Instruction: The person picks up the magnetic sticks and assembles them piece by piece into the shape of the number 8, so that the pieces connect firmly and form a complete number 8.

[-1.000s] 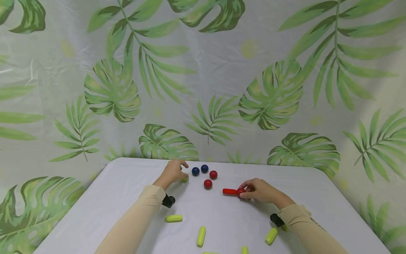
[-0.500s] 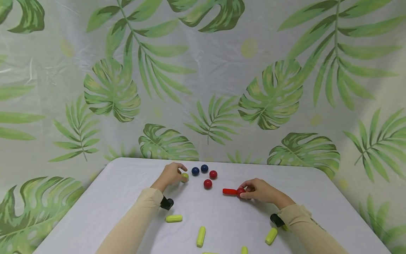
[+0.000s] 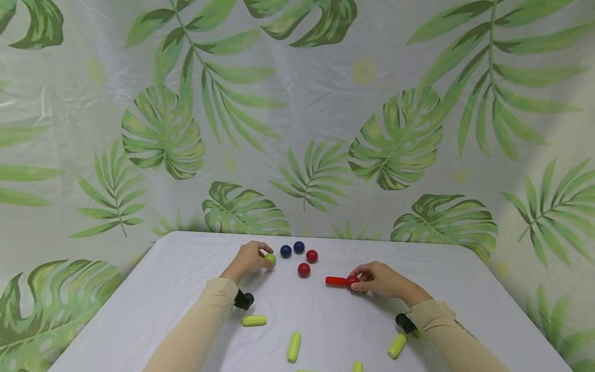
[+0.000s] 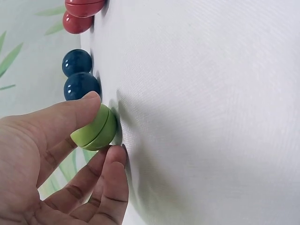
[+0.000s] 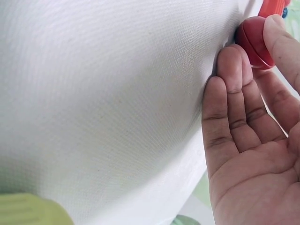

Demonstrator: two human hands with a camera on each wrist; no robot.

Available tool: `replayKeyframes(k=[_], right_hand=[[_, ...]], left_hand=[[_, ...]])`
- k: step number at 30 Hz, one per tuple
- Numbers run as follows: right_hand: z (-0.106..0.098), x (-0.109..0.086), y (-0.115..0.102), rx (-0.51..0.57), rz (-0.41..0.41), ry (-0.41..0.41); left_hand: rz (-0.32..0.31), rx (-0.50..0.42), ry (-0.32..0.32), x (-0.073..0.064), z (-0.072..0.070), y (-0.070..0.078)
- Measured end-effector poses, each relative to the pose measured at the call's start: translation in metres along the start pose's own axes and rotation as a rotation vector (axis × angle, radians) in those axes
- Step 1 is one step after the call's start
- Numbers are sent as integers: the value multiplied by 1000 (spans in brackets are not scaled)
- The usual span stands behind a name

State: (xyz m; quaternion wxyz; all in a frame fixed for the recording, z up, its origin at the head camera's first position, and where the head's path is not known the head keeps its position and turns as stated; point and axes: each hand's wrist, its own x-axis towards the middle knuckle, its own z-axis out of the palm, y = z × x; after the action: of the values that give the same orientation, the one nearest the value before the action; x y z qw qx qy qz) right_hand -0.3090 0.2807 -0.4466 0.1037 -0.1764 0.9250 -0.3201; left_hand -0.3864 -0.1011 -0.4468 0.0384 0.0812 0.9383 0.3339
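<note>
At the far left of the table, my left hand (image 3: 249, 258) holds a lime-green ball (image 4: 97, 130) between thumb and fingers. A groove runs round that ball in the left wrist view. Two dark blue balls (image 3: 285, 251) lie just right of it, with two red balls (image 3: 304, 269) beyond them. My right hand (image 3: 382, 279) pinches another red ball (image 5: 253, 41) at the table's right middle. A red stick (image 3: 335, 281) meets this ball's left side in the head view; whether they are joined I cannot tell. The right hand's other fingertips (image 5: 216, 86) lie against the tablecloth.
Several lime-green sticks (image 3: 294, 346) lie scattered across the near part of the white table (image 3: 204, 258); one more (image 3: 254, 320) is near the left wrist and another (image 3: 397, 346) near the right. A leaf-patterned curtain (image 3: 307, 129) hangs behind the far edge.
The left hand has shifted slightly toward me and left, and the green ball now shows more between its fingers. The right hand stays put on the red ball.
</note>
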Motion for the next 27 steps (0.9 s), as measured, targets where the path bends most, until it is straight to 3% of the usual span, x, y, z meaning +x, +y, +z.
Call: replayKeyframes(k=[7, 19, 27], right_hand=[[0, 2, 1, -10, 32, -1], [0, 0, 3, 23, -24, -4], [0, 0, 3, 17, 0, -2]], left_hand=[[2, 1, 9, -4, -1, 2], [5, 8, 19, -6, -1, 5], [3, -15, 34, -7, 2, 6]])
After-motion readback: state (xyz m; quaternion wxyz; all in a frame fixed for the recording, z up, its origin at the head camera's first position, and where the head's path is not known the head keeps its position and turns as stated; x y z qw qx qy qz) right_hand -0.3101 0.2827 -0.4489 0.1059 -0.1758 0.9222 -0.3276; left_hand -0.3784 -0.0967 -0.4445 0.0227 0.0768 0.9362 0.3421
